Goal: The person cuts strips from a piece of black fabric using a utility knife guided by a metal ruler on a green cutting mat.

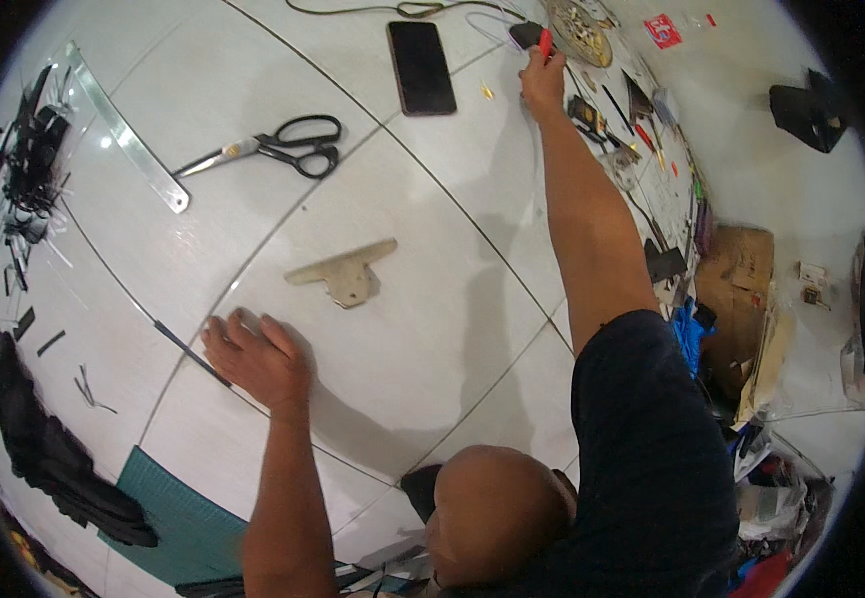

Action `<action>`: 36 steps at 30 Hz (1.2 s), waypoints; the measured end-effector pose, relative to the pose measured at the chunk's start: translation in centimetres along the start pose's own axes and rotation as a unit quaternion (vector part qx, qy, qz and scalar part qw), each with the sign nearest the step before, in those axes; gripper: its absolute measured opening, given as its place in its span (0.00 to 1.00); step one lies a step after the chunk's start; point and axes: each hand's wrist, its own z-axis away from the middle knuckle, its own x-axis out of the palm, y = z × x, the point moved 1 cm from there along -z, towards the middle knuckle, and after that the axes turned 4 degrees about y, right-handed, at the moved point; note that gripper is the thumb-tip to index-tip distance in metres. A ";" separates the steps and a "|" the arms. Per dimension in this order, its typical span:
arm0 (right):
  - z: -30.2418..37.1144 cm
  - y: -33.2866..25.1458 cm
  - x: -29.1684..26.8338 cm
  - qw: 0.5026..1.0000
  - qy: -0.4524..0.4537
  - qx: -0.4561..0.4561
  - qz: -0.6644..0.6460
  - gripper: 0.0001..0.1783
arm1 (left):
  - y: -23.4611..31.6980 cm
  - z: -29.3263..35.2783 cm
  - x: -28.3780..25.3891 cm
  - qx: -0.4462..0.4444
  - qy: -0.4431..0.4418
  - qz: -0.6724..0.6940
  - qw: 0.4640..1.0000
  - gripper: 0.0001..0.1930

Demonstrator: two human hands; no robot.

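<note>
Holding 1 red object (545,42).

A slim, bright red object (546,43), partly hidden in the right hand (544,82), is near the white tiled floor's (442,339) right edge. A straight black strip (189,351) lies along a tile edge (355,466) beside the left hand (261,361).

The floor (403,339) is smooth, glossy tile, the ruler (127,130) shiny metal, the clip (351,276) duller metal, the red handle (546,42) plastic-looking, the phone (422,69) glossy, the mat (188,520) matt.
</note>
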 end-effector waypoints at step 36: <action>3.5 -6.8 -0.4 0.973 -0.097 0.097 0.184 0.25 | -0.4 0.3 0.5 -0.037 -0.038 0.008 0.999 0.23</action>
